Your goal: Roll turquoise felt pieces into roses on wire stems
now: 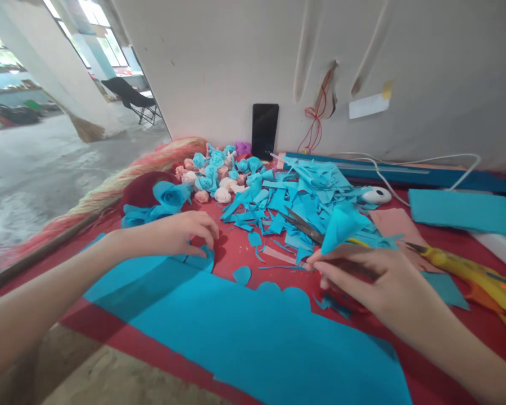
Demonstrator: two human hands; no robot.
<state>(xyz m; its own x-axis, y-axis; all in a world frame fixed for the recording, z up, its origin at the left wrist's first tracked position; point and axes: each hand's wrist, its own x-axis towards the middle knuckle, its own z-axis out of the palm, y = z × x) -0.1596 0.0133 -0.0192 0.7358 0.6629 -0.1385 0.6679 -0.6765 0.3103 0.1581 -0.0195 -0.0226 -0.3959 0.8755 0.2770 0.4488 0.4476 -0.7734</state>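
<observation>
My right hand (362,275) pinches the base of a blue paper flower (343,225), a cone of rolled paper widening toward its top. Over the left part of a large blue paper sheet (253,337), my left hand (189,232) reaches down with curled fingers, thumb and fingertips apart. Its tips are at a cut blue paper piece (202,263); whether they touch it I cannot tell. A single blue petal (242,275) lies on the red cloth between my hands. Scissors (301,224) rest on the scraps behind my right hand, their handles partly hidden.
A yellow glue gun (480,275) lies at the right. Blue paper scraps (295,191) heap up at the centre back. Finished blue and pink flowers (217,171) are left of them, larger blue flowers (171,197) nearer. A black phone (265,130) leans on the white wall.
</observation>
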